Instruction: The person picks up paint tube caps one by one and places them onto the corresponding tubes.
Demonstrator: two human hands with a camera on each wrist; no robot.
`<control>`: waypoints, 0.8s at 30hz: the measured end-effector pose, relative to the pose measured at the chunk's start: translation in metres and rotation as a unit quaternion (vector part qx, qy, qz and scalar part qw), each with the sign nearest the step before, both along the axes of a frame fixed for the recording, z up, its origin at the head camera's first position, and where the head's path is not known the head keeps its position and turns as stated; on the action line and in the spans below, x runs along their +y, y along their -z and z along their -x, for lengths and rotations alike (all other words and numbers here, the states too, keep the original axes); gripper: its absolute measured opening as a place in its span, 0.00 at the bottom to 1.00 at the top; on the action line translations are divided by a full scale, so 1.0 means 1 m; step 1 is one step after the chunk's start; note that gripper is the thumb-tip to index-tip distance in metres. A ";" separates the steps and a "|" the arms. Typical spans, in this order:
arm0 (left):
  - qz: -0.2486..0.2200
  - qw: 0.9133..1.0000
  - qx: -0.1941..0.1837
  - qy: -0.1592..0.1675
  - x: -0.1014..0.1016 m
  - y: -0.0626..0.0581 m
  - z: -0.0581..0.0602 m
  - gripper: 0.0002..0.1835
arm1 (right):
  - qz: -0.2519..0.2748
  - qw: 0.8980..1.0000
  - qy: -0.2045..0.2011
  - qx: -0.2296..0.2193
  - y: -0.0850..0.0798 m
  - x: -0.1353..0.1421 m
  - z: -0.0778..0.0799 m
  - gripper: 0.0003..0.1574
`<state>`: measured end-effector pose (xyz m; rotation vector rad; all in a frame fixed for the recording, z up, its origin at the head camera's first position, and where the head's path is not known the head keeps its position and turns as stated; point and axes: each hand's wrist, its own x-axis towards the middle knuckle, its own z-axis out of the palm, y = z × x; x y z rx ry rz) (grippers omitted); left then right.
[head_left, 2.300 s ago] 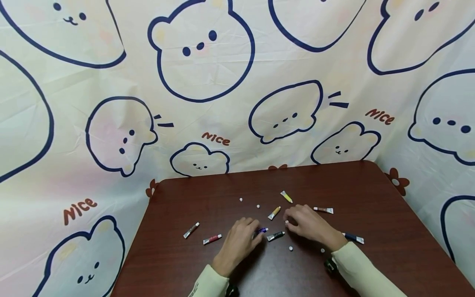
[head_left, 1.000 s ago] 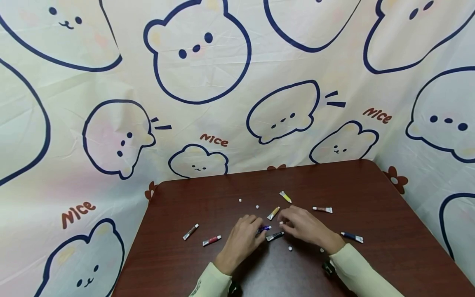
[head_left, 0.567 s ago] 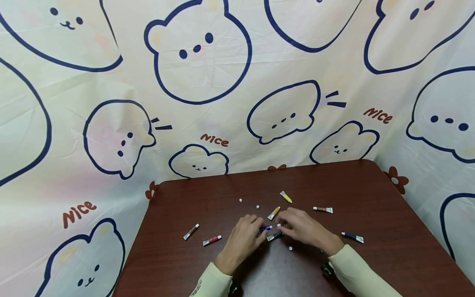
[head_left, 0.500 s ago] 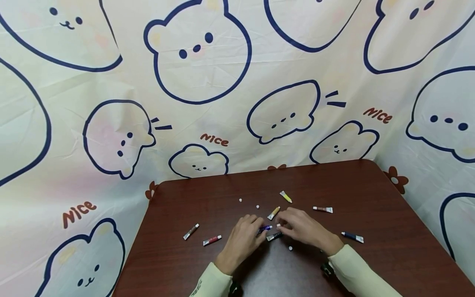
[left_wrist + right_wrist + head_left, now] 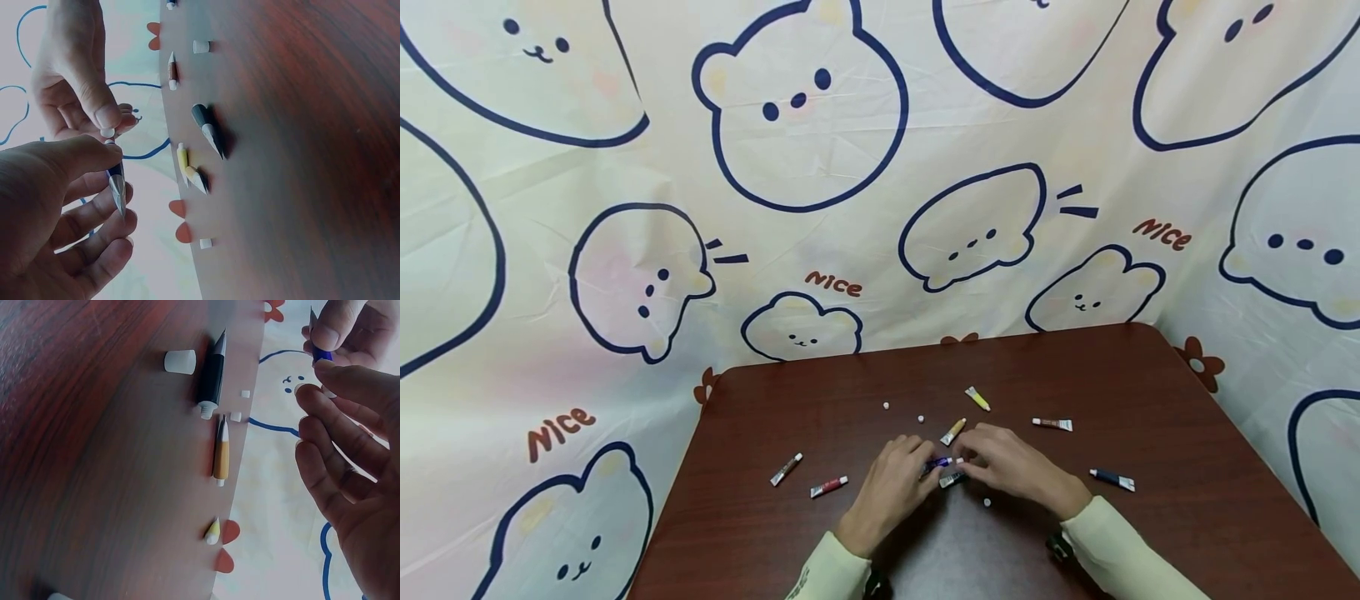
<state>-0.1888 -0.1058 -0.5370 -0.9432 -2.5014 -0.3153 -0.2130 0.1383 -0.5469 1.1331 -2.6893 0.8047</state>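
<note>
My left hand [image 5: 887, 487] pinches a small purple paint tube [image 5: 116, 181] between thumb and fingers, a little above the table. Its nozzle end points at my right hand [image 5: 1018, 468]. Thumb and fingertips of the right hand grip a white cap [image 5: 107, 132] right at that nozzle; whether it is threaded on I cannot tell. Just below the hands lies an uncapped black paint tube [image 5: 210, 378], its bare threaded nozzle showing in the right wrist view. Close behind it is an ochre paint tube [image 5: 953, 432].
Loose white caps lie behind the hands, one a far cap [image 5: 886, 406], and a near cap [image 5: 987, 502] in front. Around them are a yellow tube [image 5: 977, 398], brown tube [image 5: 1052, 424], dark blue tube [image 5: 1112, 479], red tube [image 5: 828, 487] and brownish tube [image 5: 786, 469]. A patterned cloth [image 5: 820, 242] hangs behind.
My right hand has moved left with the white cap, up to the purple tube's nozzle. The left hand has brought the tube slightly farther out from its fingers.
</note>
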 end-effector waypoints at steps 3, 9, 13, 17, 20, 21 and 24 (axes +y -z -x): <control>0.001 1.000 0.002 0.000 0.000 0.000 0.000 0.14 | 0.004 1.000 -0.001 0.008 0.001 -0.001 0.000 0.08; -0.001 1.000 0.013 0.009 0.000 0.000 -0.001 0.15 | 0.009 1.000 -0.004 0.009 0.002 -0.003 0.001 0.08; -0.004 1.000 0.014 0.014 0.000 0.000 -0.001 0.14 | 0.012 1.000 -0.006 0.000 0.001 -0.002 0.000 0.08; -0.006 1.000 0.010 0.018 0.000 -0.001 -0.002 0.13 | 0.007 1.000 -0.005 -0.006 0.001 -0.002 0.000 0.07; -0.006 1.000 0.013 0.022 0.001 -0.001 -0.002 0.13 | 0.002 1.000 -0.005 -0.008 0.002 -0.002 -0.001 0.07; -0.006 1.000 0.014 0.022 0.001 -0.001 -0.002 0.13 | 0.001 1.000 -0.005 -0.008 0.002 -0.002 -0.001 0.07; -0.005 1.000 0.018 0.023 0.001 -0.001 -0.003 0.13 | 0.000 1.000 -0.006 -0.008 0.002 -0.002 -0.001 0.07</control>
